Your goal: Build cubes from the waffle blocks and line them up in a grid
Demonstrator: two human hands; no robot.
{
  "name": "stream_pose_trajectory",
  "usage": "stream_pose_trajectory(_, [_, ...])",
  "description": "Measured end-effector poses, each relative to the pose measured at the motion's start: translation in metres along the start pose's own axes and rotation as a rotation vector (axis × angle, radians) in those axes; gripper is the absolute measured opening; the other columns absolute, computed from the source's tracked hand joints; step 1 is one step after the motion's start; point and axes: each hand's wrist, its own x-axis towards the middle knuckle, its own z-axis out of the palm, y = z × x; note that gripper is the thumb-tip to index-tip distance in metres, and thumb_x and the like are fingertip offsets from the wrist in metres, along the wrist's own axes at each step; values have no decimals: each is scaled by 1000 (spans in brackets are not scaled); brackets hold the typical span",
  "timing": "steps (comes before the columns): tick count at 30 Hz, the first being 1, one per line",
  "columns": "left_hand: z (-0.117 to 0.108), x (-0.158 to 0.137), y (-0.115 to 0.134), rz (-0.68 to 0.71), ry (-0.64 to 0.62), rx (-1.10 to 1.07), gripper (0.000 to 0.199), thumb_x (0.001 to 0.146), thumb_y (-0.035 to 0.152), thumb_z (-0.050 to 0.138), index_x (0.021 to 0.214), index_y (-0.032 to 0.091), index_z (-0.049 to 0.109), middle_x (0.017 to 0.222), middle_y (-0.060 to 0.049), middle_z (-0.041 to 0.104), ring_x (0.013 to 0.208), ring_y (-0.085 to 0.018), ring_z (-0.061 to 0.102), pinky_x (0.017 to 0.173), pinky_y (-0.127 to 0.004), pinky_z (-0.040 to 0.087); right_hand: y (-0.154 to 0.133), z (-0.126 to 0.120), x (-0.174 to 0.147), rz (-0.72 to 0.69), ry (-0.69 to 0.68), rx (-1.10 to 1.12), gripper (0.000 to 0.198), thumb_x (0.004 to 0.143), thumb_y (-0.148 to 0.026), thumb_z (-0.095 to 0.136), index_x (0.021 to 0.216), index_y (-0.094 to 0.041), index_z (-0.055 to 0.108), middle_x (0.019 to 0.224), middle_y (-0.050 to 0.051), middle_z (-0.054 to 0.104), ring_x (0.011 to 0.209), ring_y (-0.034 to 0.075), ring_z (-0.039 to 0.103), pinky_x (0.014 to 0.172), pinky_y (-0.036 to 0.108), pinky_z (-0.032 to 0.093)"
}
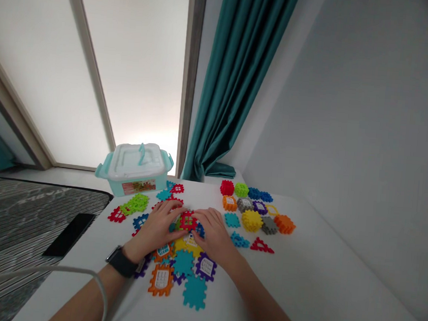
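While a red square plastic window piece (188, 221) is being flanked by the curled fingers of the left hand (163, 222) and the right hand (213, 233), whether it is being pinched cannot be told; around them, multicoloured notched plastic tiles (183, 263) are being supported by a white table (319, 277).

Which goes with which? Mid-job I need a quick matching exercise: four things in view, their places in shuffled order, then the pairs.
1. red square piece
2. lidded box
3. dark wristwatch
4. red triangular piece

A. on the left wrist
B. right of the right hand
C. between the left hand and right hand
D. at the table's far left

Pairs: 1-C, 2-D, 3-A, 4-B
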Motion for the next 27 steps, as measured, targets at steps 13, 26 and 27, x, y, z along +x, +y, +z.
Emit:
stream_pose_trajectory(13, [5,0,-4,54,89,-66,48,84,37,73,126,21,57,131,-13,57,121,-31,54,104,-48,47,-1,10,-13,69,115,162,46,89,-15,57,134,-25,51,132,11,60,124,27,55,107,49,47])
stream_pose_trajectory(26, [12,-2,-4,110,151,-199,50,82,27,75,128,22,55,131,-14,54,123,-30,55,102,-48,52,7,7,-15,42,135,242,37,91,-11,56,124,-27,59,127,8,66,119,25,59,103,47,50])
stream_pose_trajectory(27, [13,-3,-4,110,141,-210,50,82,27,75,128,22,55,132,-14,53,123,-30,55,102,-48,52,7,6,-15,41,135,247,36,92,-11,56,123,-27,60,125,8,67,118,24,60,102,47,50])
